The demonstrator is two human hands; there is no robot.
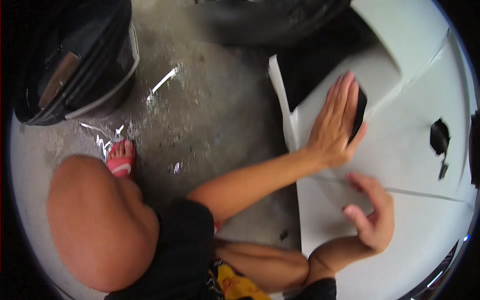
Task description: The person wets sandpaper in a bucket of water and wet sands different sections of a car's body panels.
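Note:
My left hand point(336, 122) lies over a black pad point(361, 112) on a white car body panel point(345, 75), beside the dark wheel opening. Its fingers are together over the pad and the thumb is on the near side. Much of the pad is hidden under the palm. Lower down, my right hand point(375, 212) is over the white panel with its fingers curved and apart, holding nothing; whether it touches the panel I cannot tell.
At the upper left stands a black bucket point(107, 82) with a brown block point(59, 80) inside. A tyre point(250, 20) is at the top. The concrete floor point(200, 100) looks wet. A dark oval piece point(440, 136) with a short dangling part sits on the panel's right.

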